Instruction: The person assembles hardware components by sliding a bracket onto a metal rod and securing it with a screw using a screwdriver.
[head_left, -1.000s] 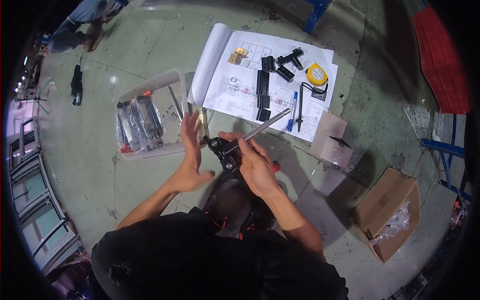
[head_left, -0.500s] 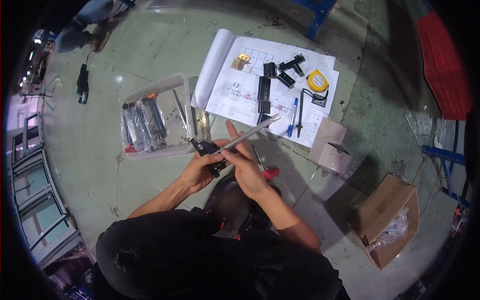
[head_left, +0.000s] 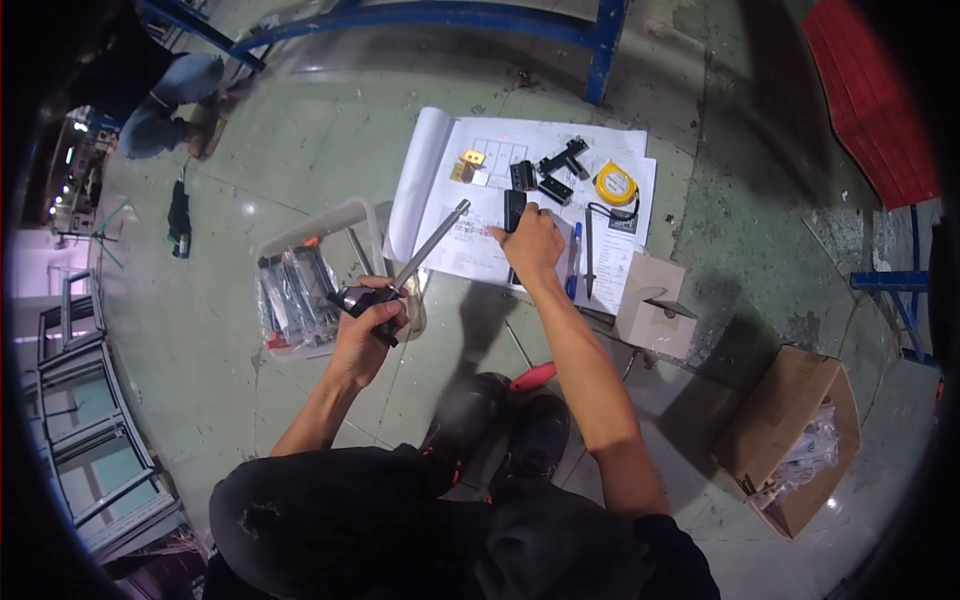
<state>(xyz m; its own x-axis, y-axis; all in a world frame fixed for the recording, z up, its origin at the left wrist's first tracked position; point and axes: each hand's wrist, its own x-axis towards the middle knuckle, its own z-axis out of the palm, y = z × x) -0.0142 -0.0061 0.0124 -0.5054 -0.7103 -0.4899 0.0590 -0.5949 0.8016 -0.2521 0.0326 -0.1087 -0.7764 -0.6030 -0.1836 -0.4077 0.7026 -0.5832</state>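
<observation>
My left hand (head_left: 358, 348) is closed round a black fitting (head_left: 362, 298), from which a long silvery metal rod (head_left: 433, 243) slants up and to the right. My right hand (head_left: 535, 245) is stretched over a printed drawing sheet (head_left: 455, 245), with thumb and fingers apart on either side of a long black bar-shaped part (head_left: 514, 206). The hand covers the lower part of that bar. Small black fittings (head_left: 523, 175), a black T-shaped piece (head_left: 565, 158) and brass-coloured pieces (head_left: 468, 165) lie farther up the sheet.
A yellow tape measure (head_left: 614, 183) and blue pen (head_left: 575, 258) lie on the sheets. At left is a clear plastic tub (head_left: 378, 225) of bagged parts. A red-handled tool (head_left: 533, 376) lies by my shoes. Cardboard boxes (head_left: 655, 300) (head_left: 765, 425) stand right. Another person (head_left: 180, 90) is far left.
My right hand has let go of the rod and reached forward to the black bar. My left hand keeps the fitting and rod, now lower and farther left. The view has tilted up.
</observation>
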